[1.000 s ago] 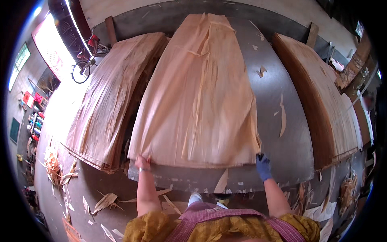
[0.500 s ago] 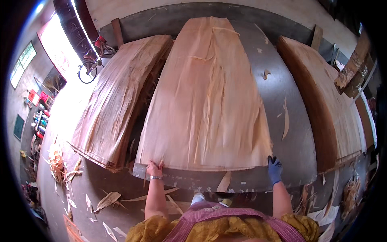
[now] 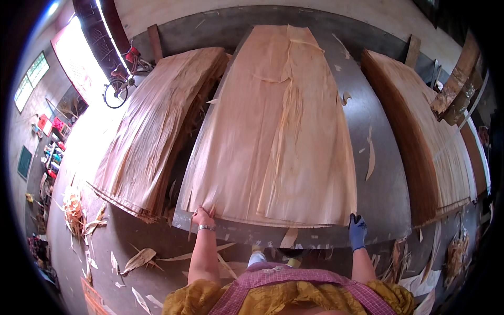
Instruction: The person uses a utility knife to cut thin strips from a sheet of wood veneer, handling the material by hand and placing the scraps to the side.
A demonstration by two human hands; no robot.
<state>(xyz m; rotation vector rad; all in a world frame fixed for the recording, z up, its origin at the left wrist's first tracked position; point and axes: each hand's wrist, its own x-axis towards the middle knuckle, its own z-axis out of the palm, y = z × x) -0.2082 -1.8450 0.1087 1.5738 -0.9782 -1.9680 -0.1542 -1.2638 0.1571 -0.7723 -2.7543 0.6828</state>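
Thin wood veneer sheets (image 3: 231, 147) lie stacked on a grey smooth-topped table (image 3: 386, 194) in front of me. A wavy, torn edge runs lengthwise down the middle, where one piece overlaps another. At the near left corner my bare left hand (image 3: 203, 216), with a metal band on its wrist, pinches the veneer's edge. My right hand (image 3: 358, 231), in a blue glove with dark fingertips, grips the near right corner. Both arms reach forward, roughly the sheet's width apart. The fingers beneath the edge are hidden.
A tall veneer stack (image 3: 152, 121) stands left of the table, another (image 3: 420, 126) to its right. Veneer scraps (image 3: 140, 261) litter the floor, and a few strips (image 3: 370, 155) lie on the tabletop. A bicycle (image 3: 116, 92) stands by the bright doorway at the far left.
The top veneer has shifted right, most at its far end, baring table along its left side. Its near edge now shows a step at the overlap. Both hands keep hold of the corners.
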